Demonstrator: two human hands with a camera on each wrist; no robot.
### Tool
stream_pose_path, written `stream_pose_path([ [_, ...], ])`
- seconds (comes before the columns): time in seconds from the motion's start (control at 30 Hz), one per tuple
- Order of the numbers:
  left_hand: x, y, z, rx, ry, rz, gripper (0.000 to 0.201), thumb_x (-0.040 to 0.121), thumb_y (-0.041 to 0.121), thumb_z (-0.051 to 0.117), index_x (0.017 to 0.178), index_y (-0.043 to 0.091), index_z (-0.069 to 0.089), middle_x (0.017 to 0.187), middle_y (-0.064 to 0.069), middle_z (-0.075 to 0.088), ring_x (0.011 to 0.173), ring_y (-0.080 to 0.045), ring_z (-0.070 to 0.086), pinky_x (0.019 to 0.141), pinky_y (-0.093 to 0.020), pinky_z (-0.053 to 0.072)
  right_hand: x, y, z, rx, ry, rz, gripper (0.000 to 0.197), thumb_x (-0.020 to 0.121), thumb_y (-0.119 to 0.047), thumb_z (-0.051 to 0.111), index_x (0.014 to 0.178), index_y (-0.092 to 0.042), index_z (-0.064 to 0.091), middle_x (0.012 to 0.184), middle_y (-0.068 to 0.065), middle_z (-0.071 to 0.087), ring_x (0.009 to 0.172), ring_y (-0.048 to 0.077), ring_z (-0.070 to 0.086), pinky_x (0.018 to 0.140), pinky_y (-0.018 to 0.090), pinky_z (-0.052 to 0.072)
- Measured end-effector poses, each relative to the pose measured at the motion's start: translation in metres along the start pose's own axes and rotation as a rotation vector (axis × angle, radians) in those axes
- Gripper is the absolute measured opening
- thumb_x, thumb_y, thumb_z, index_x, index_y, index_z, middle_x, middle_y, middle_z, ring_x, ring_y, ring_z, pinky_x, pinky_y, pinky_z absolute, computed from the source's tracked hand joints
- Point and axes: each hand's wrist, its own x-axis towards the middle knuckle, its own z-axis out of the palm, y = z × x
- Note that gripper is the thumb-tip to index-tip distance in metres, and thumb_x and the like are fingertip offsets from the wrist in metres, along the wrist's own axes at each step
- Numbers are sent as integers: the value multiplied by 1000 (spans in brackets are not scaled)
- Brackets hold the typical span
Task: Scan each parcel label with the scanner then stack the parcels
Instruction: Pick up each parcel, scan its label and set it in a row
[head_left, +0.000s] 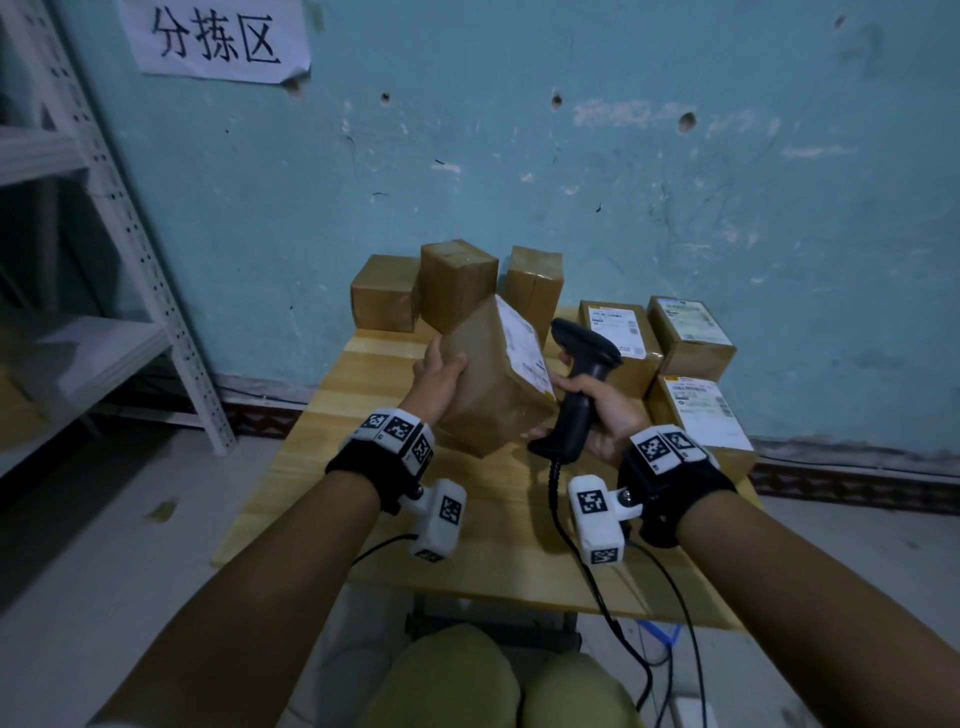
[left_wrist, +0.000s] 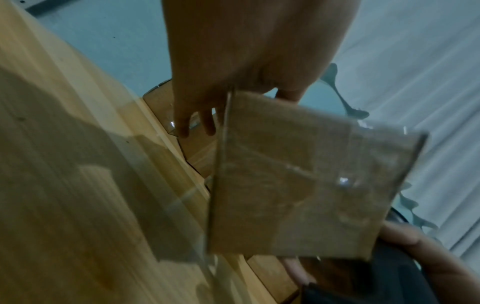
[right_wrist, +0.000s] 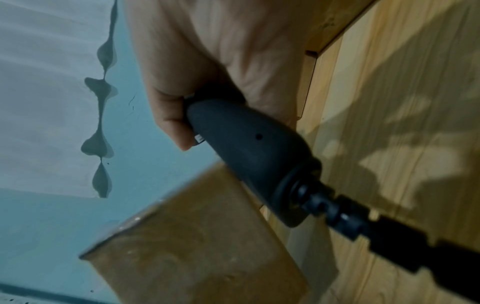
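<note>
Head view shows the left hand (head_left: 439, 371) grasping a brown cardboard parcel (head_left: 493, 379) held tilted above the wooden worktop (head_left: 322, 467), thumb on the near face and the fingers hidden behind the box. Its white shipping label (head_left: 524, 345) faces right, toward the black handheld scanner (head_left: 576, 384); the print is too small to read. The right hand (head_left: 602, 410) is clenched round the scanner's handle, with fingertips reaching under or against the parcel's lower right edge, though real contact there is hard to judge. A coiled black cable (head_left: 558, 499) drops from the handle and runs off the near edge of the worktop.

Against the blue wall (head_left: 623, 182), three unlabelled-looking brown boxes (head_left: 457, 283) stand at the back, partly covered by the held parcel. To the right lie three labelled parcels (head_left: 691, 332), the nearest one partly hidden by the right wrist.

Left wrist view is blurred: the palm and two fingers (left_wrist: 207, 121) show beside the parcel's plain face, and the grip's contact points are cut off by the box edge. Right wrist view shows fingers wrapped round the scanner's butt end, the scanner head out of sight and a parcel corner below.

A paper sign (head_left: 213, 39) on the wall is cut off at the top, and metal shelving (head_left: 130, 234) stands at the left.
</note>
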Motion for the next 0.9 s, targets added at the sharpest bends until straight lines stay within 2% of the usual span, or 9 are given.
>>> stream_pose_path([
  [0.13, -6, -4, 3, -68, -36, -42, 95, 76, 72, 49, 150, 27, 9, 155, -9, 18, 140, -32, 26, 114, -49, 27, -2, 1, 4, -46, 6, 6, 20, 93, -8, 46, 106, -14, 61, 100, 5, 70, 95, 26, 61, 72, 45, 55],
  [0.2, 10, -20, 6, -112, -53, -49, 125, 44, 90, 56, 148, 35, 14, 153, -7, 27, 137, -30, 33, 111, -52, 30, 0, 3, 3, -83, 20, 0, 30, 92, -8, 47, 120, -9, 59, 121, 8, 65, 105, 26, 56, 82, 38, 51],
  [0.27, 31, -39, 8, -154, -64, -71, 133, 31, 90, 63, 145, 40, 16, 151, -5, 32, 137, -30, 36, 110, -53, 32, 2, 5, 4, -120, 16, -2, 34, 91, -9, 49, 124, -7, 58, 134, 11, 56, 112, 25, 50, 94, 38, 43],
  [0.4, 13, -21, 4, -212, -56, -76, 125, 47, 69, 73, 148, 35, 7, 151, -8, 34, 133, -31, 42, 109, -52, 35, 2, 4, 3, -125, -31, -38, 23, 91, -6, 46, 92, -16, 68, 116, 5, 63, 112, 25, 48, 104, 45, 35],
  [0.57, -4, -4, 1, -285, -55, -35, 80, 85, 36, 64, 149, 25, 16, 142, -12, 47, 122, -30, 53, 106, -50, 40, 0, 2, 5, -140, -65, -19, 24, 92, -9, 43, 104, -14, 64, 116, 6, 59, 115, 22, 47, 79, 41, 44],
  [0.67, -2, -5, 0, -281, -48, -15, 64, 92, 25, 56, 145, 21, 22, 132, -16, 55, 102, -26, 61, 85, -38, 51, -6, -1, 9, -121, -76, -44, 25, 93, -5, 41, 95, -17, 63, 106, 2, 62, 105, 20, 52, 74, 39, 45],
  [0.73, -2, -6, -1, -270, -34, -4, 59, 93, 22, 55, 143, 23, 23, 127, -18, 58, 87, -21, 62, 70, -31, 49, -7, -2, 9, -110, -74, -44, 25, 93, -4, 41, 100, -14, 62, 105, 1, 64, 96, 16, 56, 67, 36, 50],
  [0.8, -1, -7, -3, -271, -21, 20, 64, 92, 18, 55, 143, 29, 19, 129, -18, 57, 90, -24, 62, 73, -33, 50, -6, -2, 8, -90, -58, -43, 27, 92, -3, 43, 114, -7, 59, 105, 1, 67, 93, 16, 59, 62, 30, 56],
  [0.9, 0, -4, -4, -308, -19, 44, 66, 92, 15, 53, 145, 34, 18, 132, -13, 55, 98, -26, 59, 66, -32, 51, -5, -2, 7, -99, -46, -30, 23, 93, -5, 43, 99, -9, 64, 86, -2, 74, 87, 14, 63, 64, 31, 57],
])
